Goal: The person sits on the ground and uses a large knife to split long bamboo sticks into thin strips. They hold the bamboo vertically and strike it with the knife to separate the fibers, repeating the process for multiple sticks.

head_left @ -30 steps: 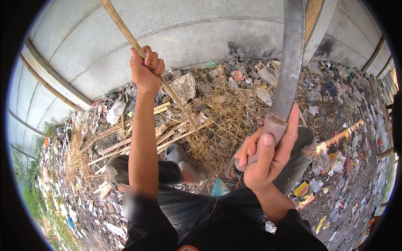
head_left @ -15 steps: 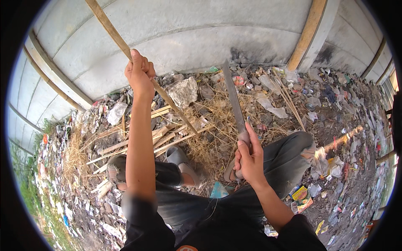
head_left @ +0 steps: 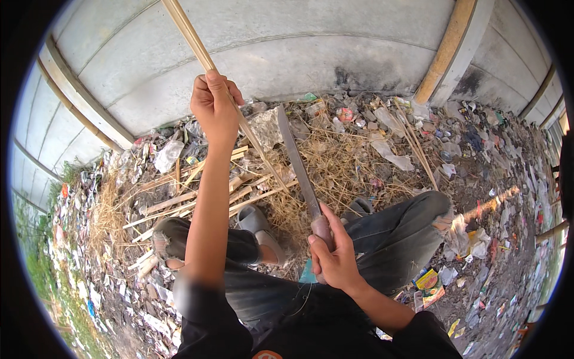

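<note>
Bamboo stick held up, long blade lowered beside it

The left hand [head_left: 214,106] is clenched round a long bamboo stick [head_left: 192,40] that slants down from the upper left to the littered ground [head_left: 490,197]; the right hand [head_left: 335,256] grips the handle of a long machete [head_left: 297,164], its blade pointing up and away, lying just right of the stick's lower end above split bamboo strips [head_left: 197,197] and dry straw [head_left: 341,161], near a grey concrete wall [head_left: 287,54]

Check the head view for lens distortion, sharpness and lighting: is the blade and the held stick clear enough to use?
Head view: strong fisheye, the wall panels curve and black corners frame the circle; even daylight, no glare; the left hand gripping the stick and the right hand on the long knife are sharp; litter near the rim smears.
</note>
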Demonstrator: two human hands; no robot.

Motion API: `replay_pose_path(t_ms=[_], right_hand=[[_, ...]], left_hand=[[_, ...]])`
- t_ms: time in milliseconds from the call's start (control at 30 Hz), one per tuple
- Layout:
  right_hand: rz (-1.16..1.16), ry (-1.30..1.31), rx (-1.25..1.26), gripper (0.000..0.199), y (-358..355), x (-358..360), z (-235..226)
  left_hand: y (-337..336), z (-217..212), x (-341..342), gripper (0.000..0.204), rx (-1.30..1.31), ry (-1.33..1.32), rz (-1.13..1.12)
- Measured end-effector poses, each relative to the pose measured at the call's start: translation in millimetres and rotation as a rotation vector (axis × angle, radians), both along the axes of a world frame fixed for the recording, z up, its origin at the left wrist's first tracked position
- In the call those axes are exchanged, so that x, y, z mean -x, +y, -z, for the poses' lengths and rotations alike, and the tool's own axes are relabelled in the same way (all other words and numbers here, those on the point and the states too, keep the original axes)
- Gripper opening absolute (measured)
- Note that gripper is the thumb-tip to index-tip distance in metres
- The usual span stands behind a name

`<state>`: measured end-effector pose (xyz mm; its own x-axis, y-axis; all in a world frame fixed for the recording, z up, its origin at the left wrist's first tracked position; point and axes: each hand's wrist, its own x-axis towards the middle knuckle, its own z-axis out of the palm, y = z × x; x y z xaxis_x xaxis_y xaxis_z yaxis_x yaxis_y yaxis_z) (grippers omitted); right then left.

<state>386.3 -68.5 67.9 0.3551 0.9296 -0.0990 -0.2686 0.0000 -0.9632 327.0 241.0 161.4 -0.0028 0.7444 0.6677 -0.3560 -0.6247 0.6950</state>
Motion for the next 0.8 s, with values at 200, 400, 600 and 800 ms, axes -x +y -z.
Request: replay_pose_path(t_ms=[200,400,600,800], right_hand=[[-0.112,0.018,0.020,0.059,1.0,2.2,12.9],[0.123,-0.144,-0.247,0.056,37.4,-39.7,-70.3],[0.586,-0.068,-0.669,0.061,41.3,-7.5,-74.1],[-0.004,0.192,0.210,0.054,2.1,3.8,31.0]], left_hand=[[13.4,4.8,-17.5,0.045,-0.134,0.090,-0.102],[31.0,-0.8,-10.4,0.065,0.253,-0.016,0.185],[21.0,-9.3,-25.8,0.070,0.277,-0.061,-0.060],[33.6,6.6,-24.7,0.069,0.233,-0.021,-0.145]])
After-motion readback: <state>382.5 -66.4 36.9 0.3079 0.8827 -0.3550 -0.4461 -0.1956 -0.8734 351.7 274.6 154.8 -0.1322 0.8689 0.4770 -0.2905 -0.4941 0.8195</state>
